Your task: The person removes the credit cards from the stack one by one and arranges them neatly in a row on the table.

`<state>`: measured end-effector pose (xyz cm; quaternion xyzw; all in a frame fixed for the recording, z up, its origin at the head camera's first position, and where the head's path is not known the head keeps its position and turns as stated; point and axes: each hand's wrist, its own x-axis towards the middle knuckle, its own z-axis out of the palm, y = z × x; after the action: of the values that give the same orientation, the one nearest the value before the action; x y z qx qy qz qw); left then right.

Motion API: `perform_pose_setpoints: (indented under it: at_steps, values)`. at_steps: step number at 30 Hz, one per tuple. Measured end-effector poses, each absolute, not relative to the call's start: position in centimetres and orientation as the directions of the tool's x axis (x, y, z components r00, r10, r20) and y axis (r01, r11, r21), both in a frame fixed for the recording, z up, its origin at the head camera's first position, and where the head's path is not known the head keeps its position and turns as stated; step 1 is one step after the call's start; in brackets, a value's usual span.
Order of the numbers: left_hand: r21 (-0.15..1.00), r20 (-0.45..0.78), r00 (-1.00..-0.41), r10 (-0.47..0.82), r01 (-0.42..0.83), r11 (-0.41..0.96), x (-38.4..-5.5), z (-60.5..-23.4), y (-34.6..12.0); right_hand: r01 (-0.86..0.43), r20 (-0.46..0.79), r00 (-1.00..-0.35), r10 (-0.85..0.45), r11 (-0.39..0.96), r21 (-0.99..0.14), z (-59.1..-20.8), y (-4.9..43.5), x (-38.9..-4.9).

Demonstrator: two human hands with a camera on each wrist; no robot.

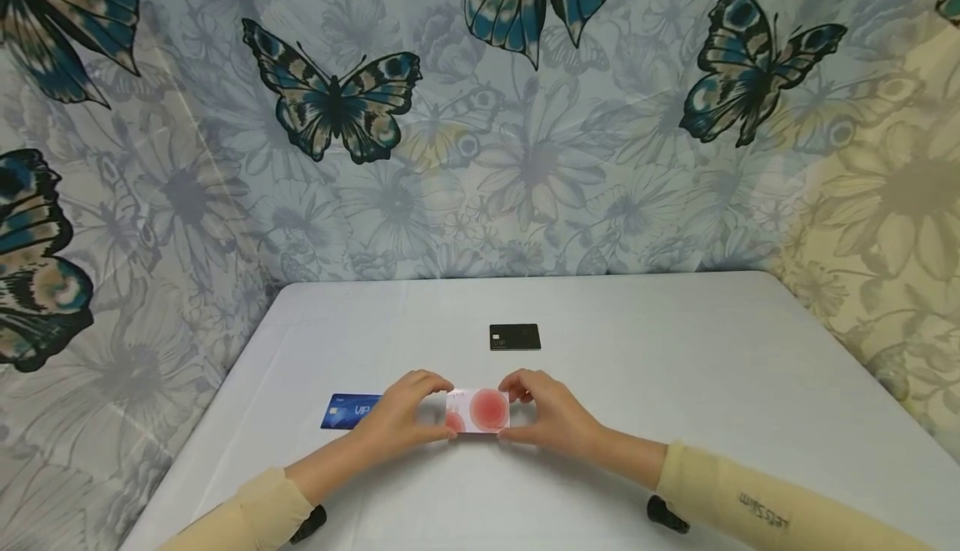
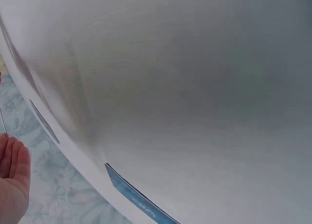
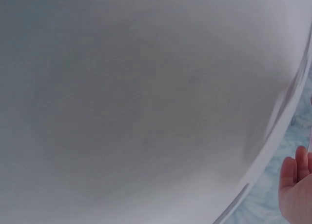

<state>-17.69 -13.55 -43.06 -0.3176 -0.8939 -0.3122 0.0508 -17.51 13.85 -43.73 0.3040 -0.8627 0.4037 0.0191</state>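
A white card with red-pink circles (image 1: 488, 411) is held up between both hands in the head view. My left hand (image 1: 405, 419) pinches its left edge, thumb below and fingers above. At the right edge my right hand (image 1: 558, 418) pinches it the same way. Partly behind the left hand, a blue VIP card (image 1: 348, 411) lies on the table. Farther back lies a black VIP card (image 1: 515, 337). In the left wrist view my left hand (image 2: 13, 177) shows at the left border; in the right wrist view my right hand (image 3: 297, 190) shows at the right border.
The white table (image 1: 675, 351) runs back to a wall covering (image 1: 540, 167) printed with butterflies and flowers. A dark strapped object (image 1: 666, 515) sits under the right forearm, and a similar dark piece (image 1: 309, 524) under the left one.
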Motion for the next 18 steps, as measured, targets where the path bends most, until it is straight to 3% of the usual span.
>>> perform_pose_setpoints:
  at_steps: [18]
  values:
    - [0.511, 0.247, -0.800, 0.547, 0.587, 0.628, -17.1, -43.4, -17.8, -0.532, 0.188, -0.795, -0.577, 0.514, -0.672, -43.7, 9.6, -17.7]
